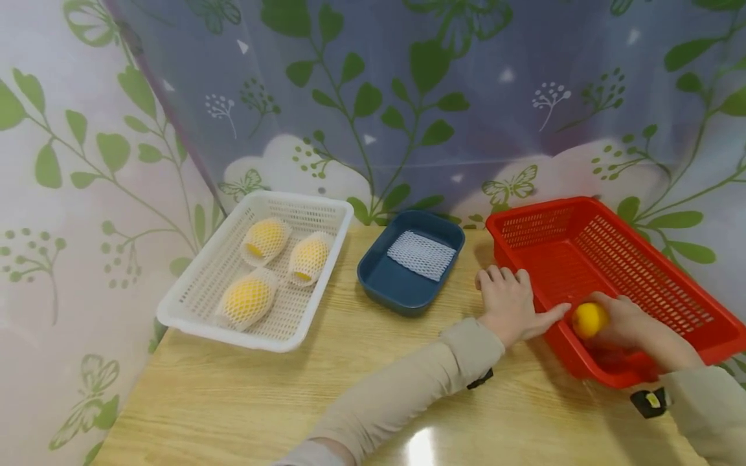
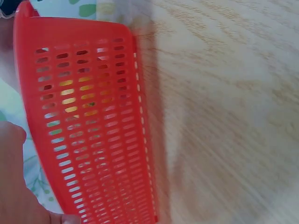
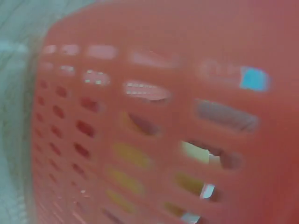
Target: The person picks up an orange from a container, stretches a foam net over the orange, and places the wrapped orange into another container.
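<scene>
My right hand (image 1: 626, 323) is down inside the red basket (image 1: 559, 200), gripping a yellow mango (image 1: 589, 320) near its front left corner. Yellow also shows through the basket's slots in both wrist views. My left hand (image 1: 509, 301) is at the left side of the red basket, thumb stretched out to the rim and the other fingers loosely bent outside it; it holds nothing. In the left wrist view, part of that hand (image 2: 14, 182) appears beside the rim. The right wrist view is mostly filled by the blurred basket wall (image 3: 107, 107).
At left stands a white basket (image 1: 166, 310) with three yellow mangoes (image 1: 247, 299) in white foam nets. Between the baskets, a dark blue tray (image 1: 381, 275) holds a loose white foam net (image 1: 422, 254). A patterned curtain (image 1: 379, 97) hangs behind the wooden table (image 1: 233, 401).
</scene>
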Tool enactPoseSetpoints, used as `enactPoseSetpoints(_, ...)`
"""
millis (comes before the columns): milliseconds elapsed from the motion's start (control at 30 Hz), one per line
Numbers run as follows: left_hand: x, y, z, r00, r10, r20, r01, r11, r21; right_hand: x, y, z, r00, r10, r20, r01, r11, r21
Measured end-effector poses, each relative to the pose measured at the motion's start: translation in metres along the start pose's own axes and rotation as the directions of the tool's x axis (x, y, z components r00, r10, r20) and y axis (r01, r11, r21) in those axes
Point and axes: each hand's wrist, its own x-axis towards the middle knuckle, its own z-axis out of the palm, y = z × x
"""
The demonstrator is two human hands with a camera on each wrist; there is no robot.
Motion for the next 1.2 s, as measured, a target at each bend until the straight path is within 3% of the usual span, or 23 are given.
enactPoseSetpoints(167, -0.004, -0.012, -0.006, 0.995, 0.05, -0.085, -0.055, 0.997, -0.05, -0.008, -0.008, -0.009, 0.998, -0.039, -0.052, 0.039, 0.999, 0.01)
enactPoseSetpoints(367, -0.012, -0.023, -0.015, 0.974, 0.133, -0.185, -0.158, 0.98, -0.125, -0.016, -0.02, -0.021, 0.995, -0.07, -0.07, 0.074, 0.995, 0.064)
enactPoseSetpoints(633, -0.032, -0.037, -0.022, 0.949, 0.207, -0.238, -0.265, 0.932, -0.246, -0.03, -0.037, -0.031, 0.982, -0.099, -0.16, 0.112, 0.991, 0.073)
enactPoseSetpoints(767, -0.042, -0.047, -0.018, 0.936, 0.23, -0.267, -0.311, 0.894, -0.322, -0.039, -0.049, -0.037, 0.966, -0.104, -0.236, 0.115, 0.993, 0.031)
enactPoseSetpoints(867, -0.047, -0.058, -0.011, 0.913, 0.284, -0.292, -0.385, 0.834, -0.395, -0.046, -0.057, -0.04, 0.953, -0.1, -0.288, 0.11, 0.994, 0.018)
enactPoseSetpoints(1000, -0.055, -0.072, 0.003, 0.864, 0.365, -0.348, -0.499, 0.718, -0.486, -0.052, -0.072, -0.04, 0.922, -0.131, -0.364, 0.147, 0.989, 0.016)
enactPoseSetpoints(1067, -0.059, -0.078, 0.01, 0.843, 0.365, -0.396, -0.534, 0.665, -0.523, -0.055, -0.081, -0.041, 0.904, -0.15, -0.4, 0.17, 0.985, 0.015)
enactPoseSetpoints(1133, -0.064, -0.083, 0.019, 0.843, 0.324, -0.429, -0.531, 0.625, -0.572, -0.057, -0.091, -0.043, 0.888, -0.169, -0.428, 0.197, 0.98, 0.022)
enactPoseSetpoints(1200, -0.072, -0.087, 0.027, 0.858, 0.273, -0.436, -0.508, 0.583, -0.635, -0.06, -0.101, -0.045, 0.874, -0.189, -0.448, 0.226, 0.974, 0.03)
